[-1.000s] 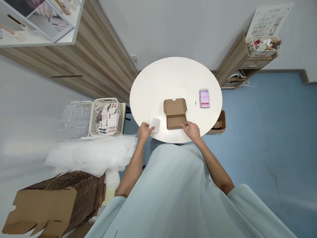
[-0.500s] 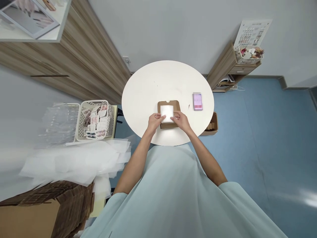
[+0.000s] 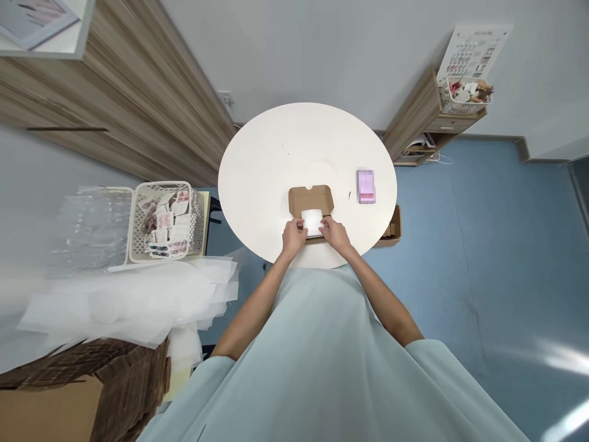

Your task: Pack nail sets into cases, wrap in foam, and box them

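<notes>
On the white oval table (image 3: 271, 159), a small brown cardboard box (image 3: 311, 199) lies with its lid folded back toward the wall. Over the near half of the box is a white square packet (image 3: 312, 222), its wrapping soft-looking. My left hand (image 3: 294, 236) pinches the packet's left edge, and my right hand (image 3: 334, 233) pinches its right edge. Both sets of fingers are closed. What is inside the packet cannot be seen. A pinkish-purple rectangular item (image 3: 366, 186), blurred, rests on the table to the right.
Left of the table stand a white basket (image 3: 196, 224) of small cards, a pile of white translucent sheets (image 3: 133, 301) and stacked flat cardboard (image 3: 133, 380). A brown carton (image 3: 391, 230) sits on the floor at right. A wooden cabinet (image 3: 411, 120) stands by the wall.
The white packet has moved down toward me, from over the middle of the box to its near half, still between both hands. The camera view has shifted slightly.
</notes>
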`<state>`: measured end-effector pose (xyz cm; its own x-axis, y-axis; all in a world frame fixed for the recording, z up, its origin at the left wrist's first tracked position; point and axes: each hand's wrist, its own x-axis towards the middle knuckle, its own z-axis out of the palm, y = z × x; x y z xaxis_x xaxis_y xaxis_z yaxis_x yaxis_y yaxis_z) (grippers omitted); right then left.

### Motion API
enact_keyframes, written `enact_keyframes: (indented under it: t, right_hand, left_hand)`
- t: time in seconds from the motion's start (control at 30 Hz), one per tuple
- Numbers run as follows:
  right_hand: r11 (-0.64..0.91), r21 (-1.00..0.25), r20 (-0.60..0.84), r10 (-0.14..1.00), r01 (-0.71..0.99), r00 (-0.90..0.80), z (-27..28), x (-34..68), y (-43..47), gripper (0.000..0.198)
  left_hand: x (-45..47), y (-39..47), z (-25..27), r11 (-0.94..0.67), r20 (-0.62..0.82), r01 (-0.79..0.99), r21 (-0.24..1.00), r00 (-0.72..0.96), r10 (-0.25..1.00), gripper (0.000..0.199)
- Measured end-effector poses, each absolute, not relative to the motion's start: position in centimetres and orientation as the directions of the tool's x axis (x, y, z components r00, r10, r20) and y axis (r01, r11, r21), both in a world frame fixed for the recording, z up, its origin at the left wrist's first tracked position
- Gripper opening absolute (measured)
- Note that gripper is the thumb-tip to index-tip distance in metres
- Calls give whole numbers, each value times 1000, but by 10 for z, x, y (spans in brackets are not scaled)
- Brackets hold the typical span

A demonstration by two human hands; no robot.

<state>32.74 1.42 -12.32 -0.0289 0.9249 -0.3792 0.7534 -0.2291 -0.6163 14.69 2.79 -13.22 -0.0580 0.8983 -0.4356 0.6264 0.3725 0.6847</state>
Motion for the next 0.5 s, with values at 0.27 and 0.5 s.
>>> enact_keyframes:
  t: [0.27, 0.5]
  right_hand:
    - [-197, -484, -489, 869, 853, -76, -132, 326, 0, 28]
    - [-160, -482, -475, 874, 861, -104, -147, 321, -3, 25]
  left_hand:
    - [149, 4, -150, 252, -412, 738, 626, 39, 910, 31]
    - [154, -4, -159, 207, -398, 754, 624, 78, 914, 38]
